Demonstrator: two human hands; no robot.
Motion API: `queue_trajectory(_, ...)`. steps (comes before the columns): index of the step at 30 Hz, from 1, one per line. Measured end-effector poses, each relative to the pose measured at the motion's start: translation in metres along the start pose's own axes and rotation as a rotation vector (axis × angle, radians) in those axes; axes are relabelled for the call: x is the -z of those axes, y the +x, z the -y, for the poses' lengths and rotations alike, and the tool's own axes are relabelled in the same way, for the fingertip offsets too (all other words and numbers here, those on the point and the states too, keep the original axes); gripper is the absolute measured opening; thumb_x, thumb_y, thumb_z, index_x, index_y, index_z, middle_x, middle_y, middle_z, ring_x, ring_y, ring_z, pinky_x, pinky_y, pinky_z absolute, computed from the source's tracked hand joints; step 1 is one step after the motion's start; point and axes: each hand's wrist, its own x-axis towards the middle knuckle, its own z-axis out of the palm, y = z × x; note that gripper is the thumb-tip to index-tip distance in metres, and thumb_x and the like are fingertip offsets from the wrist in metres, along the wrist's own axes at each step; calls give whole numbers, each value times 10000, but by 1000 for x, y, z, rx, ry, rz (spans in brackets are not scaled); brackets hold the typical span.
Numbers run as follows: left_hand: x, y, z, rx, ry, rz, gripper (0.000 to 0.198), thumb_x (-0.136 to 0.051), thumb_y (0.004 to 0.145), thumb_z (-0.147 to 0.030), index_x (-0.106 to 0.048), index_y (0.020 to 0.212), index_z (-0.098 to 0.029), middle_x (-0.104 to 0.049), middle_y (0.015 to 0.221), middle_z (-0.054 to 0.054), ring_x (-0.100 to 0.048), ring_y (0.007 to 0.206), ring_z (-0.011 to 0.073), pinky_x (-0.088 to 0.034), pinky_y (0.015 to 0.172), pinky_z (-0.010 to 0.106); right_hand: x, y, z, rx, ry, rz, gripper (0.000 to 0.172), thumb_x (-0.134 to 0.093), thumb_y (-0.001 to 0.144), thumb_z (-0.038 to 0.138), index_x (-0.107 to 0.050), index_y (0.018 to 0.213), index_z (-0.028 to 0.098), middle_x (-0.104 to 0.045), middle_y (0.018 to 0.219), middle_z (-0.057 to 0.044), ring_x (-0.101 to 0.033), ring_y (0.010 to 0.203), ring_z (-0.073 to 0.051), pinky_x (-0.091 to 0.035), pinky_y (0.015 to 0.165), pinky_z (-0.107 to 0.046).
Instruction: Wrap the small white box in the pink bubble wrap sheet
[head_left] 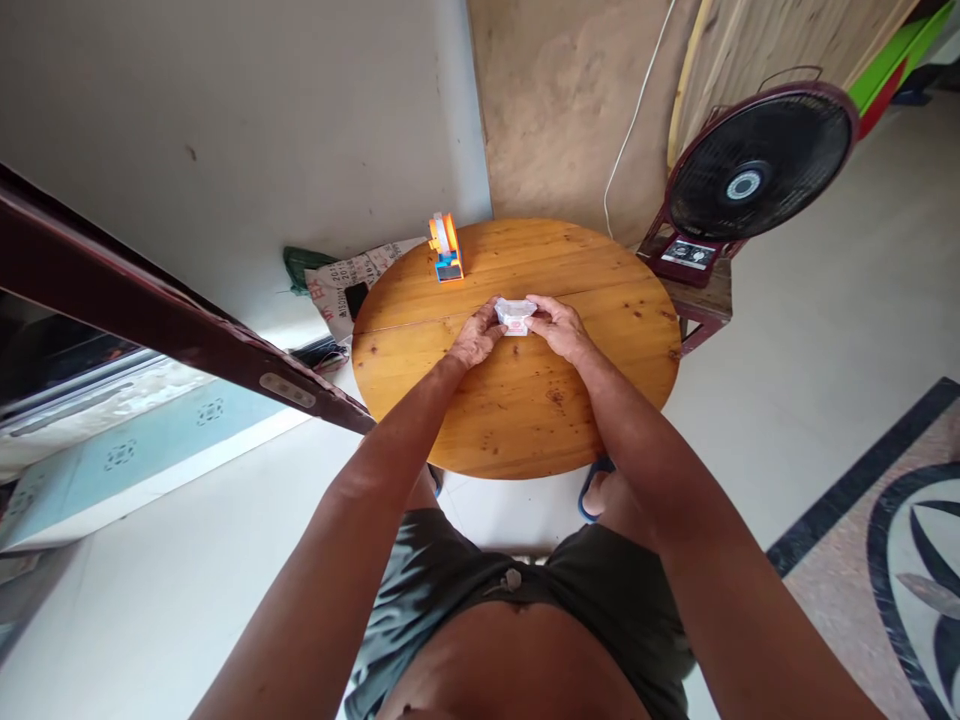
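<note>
Between my two hands is a small whitish packet point(516, 315) with a reddish print on its near side, at the middle of the round wooden table point(555, 400). My left hand point(478, 334) grips its left end, thumb at the near side and fingers behind. On the right end, my right hand point(559, 326) holds it in the same way, closed on the edge. Whether the packet rests on the tabletop or is lifted slightly, I cannot tell. Beyond it, near the far left edge, stands an orange and blue tape dispenser point(447, 248) with a roll in it.
A black fan point(757, 165) stands on a wooden stool point(705, 295) to the right of the table. Left of the table are a printed sack point(334, 295) and a dark red door frame point(225, 335). A white cable point(637, 110) hangs down the wall behind.
</note>
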Motion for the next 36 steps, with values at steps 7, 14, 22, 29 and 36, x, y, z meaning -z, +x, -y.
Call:
queue_trajectory(7, -5, -4, -2, -30, -9, -22, 717, -739, 819, -227, -454, 1476, -198, -667, 1322, 114, -608, 1280, 287, -410, 1185, 513, 0, -5, 1, 33, -52, -30, 673, -740, 763, 600, -676, 1305, 206, -764, 1124, -79, -723, 993, -269, -568, 963, -449)
queue_trajectory(14, -10, -13, -6, -39, 40, -54, 553, -750, 744, -149, -561, 1263, -169, -713, 1123, 77, -670, 1137, 256, -494, 1086, 431, 3, -11, 7, 63, -80, -47, 514, -616, 855, 623, -734, 1158, 225, -765, 1108, -58, -713, 1019, -258, -556, 968, -427)
queue_trajectory(22, -10, -26, -12, -86, 5, -91, 430, -640, 713, -76, -632, 1127, -189, -729, 1159, 33, -652, 1172, 207, -409, 1164, 397, -2, -21, 11, 123, -61, -77, 420, -701, 797, 541, -724, 1083, 235, -747, 1082, -50, -703, 975, -244, -553, 946, -419)
queue_trajectory(29, -10, -35, -11, -90, -83, -164, 342, -629, 690, -83, -719, 1003, -187, -701, 1233, 45, -624, 1234, 231, -382, 1181, 427, 0, -36, 20, 162, -62, -80, 428, -721, 774, 578, -733, 1042, 244, -716, 1098, -54, -678, 1020, -249, -566, 909, -399)
queue_trajectory(36, -7, -58, -21, -144, 171, -187, 220, -598, 720, -77, -764, 821, -182, -680, 1253, 70, -616, 1208, 251, -430, 1142, 457, 6, -60, 35, 199, -103, 35, 423, -658, 826, 635, -757, 893, 230, -651, 1210, -102, -678, 998, -245, -593, 861, -407)
